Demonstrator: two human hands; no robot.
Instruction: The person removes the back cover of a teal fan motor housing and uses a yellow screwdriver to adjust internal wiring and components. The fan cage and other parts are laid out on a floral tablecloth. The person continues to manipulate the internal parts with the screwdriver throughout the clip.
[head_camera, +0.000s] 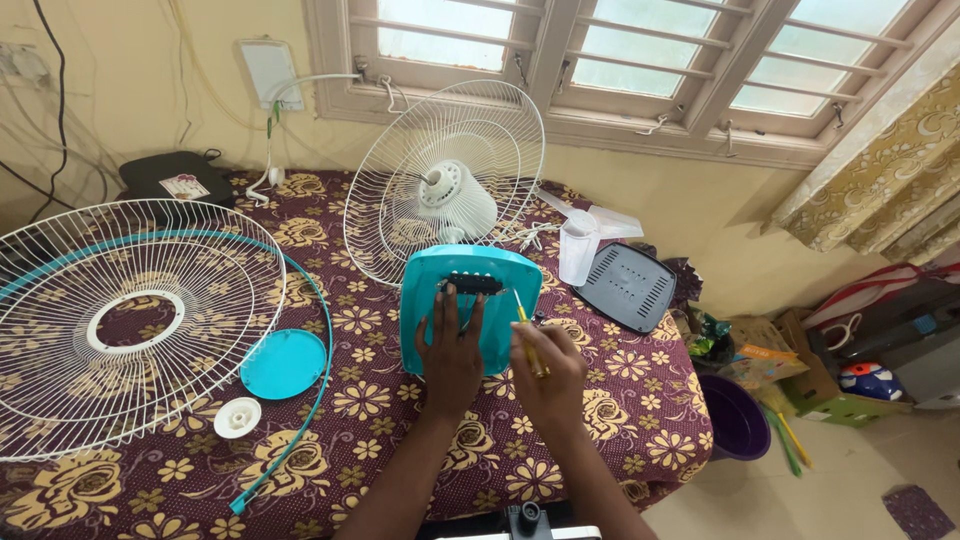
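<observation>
Head view: screwdriver (528, 340) beside teal base (470, 300)

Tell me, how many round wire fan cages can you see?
2. One wire cage lies flat on the table's left side. The other wire cage stands upright behind the teal fan base, still on the fan's motor.

My corner by the window

Daylight comes through the barred window (640, 50) above my table's maroon flowered cloth (620, 400); yellow wall (120, 90), patterned curtain (880, 170) to my right, tiled floor (850, 490) below.
</observation>
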